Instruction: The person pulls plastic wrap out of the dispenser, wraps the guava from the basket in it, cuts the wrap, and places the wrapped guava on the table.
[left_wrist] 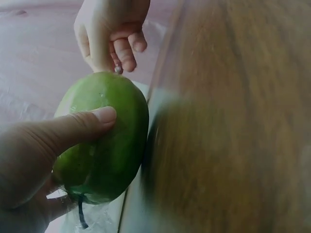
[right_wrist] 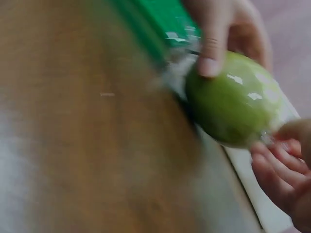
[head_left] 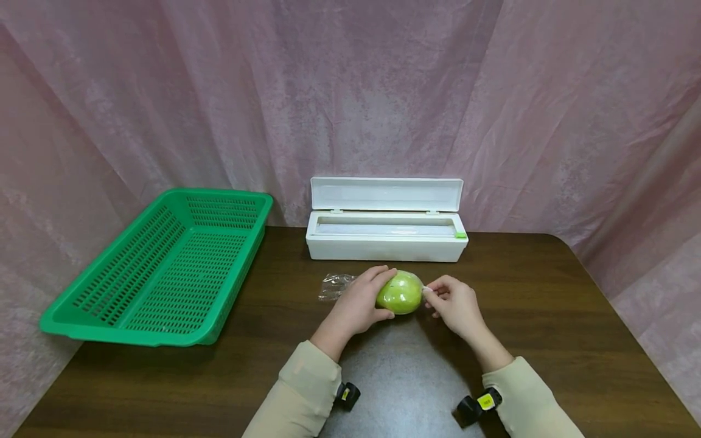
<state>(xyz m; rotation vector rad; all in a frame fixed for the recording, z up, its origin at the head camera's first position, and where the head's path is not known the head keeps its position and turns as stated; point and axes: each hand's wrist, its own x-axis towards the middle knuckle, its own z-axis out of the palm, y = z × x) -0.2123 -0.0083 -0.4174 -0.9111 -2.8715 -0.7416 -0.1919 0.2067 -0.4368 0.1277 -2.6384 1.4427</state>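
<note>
A smooth green fruit [head_left: 400, 292], its exact kind unclear, lies on its side in clear plastic wrap, whose shine shows in the right wrist view. My left hand [head_left: 361, 301] grips its left end, thumb [left_wrist: 104, 115] on the near side and fingers round the far side. A dark stem [left_wrist: 82, 212] sticks out below the fruit in the left wrist view. At the fruit's other end my right hand [head_left: 456, 305] pinches a small gathered bit of the wrap [right_wrist: 266, 138] between thumb and fingers. Loose crumpled wrap [head_left: 333, 286] spreads out left of my left hand.
Behind the hands stands a white wrap dispenser box [head_left: 383, 248] with its lid raised and a green slider [head_left: 460, 235] at its right end. A green plastic basket [head_left: 210, 337] sits at the left of the brown wooden table [head_left: 547, 316]. Pink curtains [head_left: 383, 91] hang behind.
</note>
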